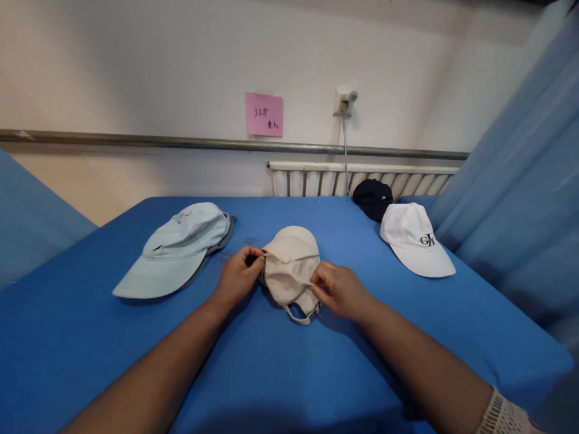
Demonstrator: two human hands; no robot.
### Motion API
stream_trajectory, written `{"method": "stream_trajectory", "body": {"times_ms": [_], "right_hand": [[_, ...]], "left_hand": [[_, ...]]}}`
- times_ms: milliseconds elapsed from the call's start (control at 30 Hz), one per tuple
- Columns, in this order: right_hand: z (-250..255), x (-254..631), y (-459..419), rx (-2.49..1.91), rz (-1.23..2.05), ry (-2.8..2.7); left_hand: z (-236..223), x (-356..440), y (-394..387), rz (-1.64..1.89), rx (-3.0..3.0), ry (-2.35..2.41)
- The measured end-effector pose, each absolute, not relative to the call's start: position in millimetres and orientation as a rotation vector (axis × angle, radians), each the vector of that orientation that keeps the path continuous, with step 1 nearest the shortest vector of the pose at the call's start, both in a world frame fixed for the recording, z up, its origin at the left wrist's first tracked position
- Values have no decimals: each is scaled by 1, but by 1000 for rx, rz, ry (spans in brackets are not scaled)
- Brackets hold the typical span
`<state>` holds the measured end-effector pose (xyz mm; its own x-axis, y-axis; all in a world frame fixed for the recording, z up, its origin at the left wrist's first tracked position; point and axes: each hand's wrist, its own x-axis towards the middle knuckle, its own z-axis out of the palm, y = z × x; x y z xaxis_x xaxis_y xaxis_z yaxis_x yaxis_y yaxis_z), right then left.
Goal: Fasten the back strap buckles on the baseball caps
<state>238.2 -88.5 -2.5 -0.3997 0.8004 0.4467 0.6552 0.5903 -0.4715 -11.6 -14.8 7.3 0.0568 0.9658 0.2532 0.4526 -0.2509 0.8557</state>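
A beige baseball cap (292,274) lies in the middle of the blue-covered table, its brim pointing to the wall and its back strap toward me. My left hand (239,274) pinches the fabric on the cap's left side between thumb and fingers. On the right side, my right hand (341,289) pinches the cap's cloth as well. The crown looks creased and partly flattened between the two hands.
Left stands a pale blue cap (176,247) over a darker grey one. A white cap (414,238) with black letters and a navy cap (373,198) are at right. Behind the blue sheet (289,374) are a radiator (312,181), rail and plugged cord; curtains (520,181) flank both sides.
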Motion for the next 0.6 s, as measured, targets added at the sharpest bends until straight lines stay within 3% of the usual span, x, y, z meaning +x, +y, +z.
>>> {"method": "stream_trajectory", "body": {"times_ms": [167, 400, 600], "right_hand": [[-3, 242, -91, -1164, 185, -1902], [-11, 239, -85, -1075, 605, -1912], [-8, 238, -85, -1028, 610, -1917]], "left_hand": [[9, -12, -17, 1153, 1814, 1439], [3, -11, -18, 1147, 1819, 1401], [17, -8, -29, 1199, 1903, 1470]]}}
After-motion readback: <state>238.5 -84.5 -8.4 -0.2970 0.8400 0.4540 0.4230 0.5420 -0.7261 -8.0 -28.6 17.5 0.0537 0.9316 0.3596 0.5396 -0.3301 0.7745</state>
